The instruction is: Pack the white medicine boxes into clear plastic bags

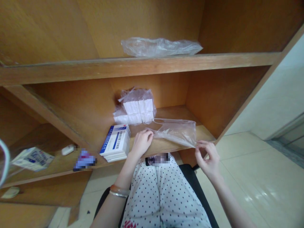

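Lap: seated person in white fabric with dark dots, on a dark chair over a pale tiled floor.
Left wrist: bangles around the forearm.
Left hand: fingers curled shut, pinching one end of the clear plastic bag at the front edge of the lower shelf.
Right hand: thumb and fingertips pressed together, pinching the bag's other end, just off the shelf edge.
Clear plastic bag: thin, empty, stretched between the two hands; its middle lies on the lower shelf, handles toward the back.
Boxes: stack of white-and-blue cartons just beside the left hand, touching the shelf front.
Bagged packs: white packets in a clear wrapper, behind the stretched bag, near the back wall.
Side compartment: a printed packet and a small white item, well apart from the hands.
Upper shelf: crumpled clear plastic sheet lying flat.
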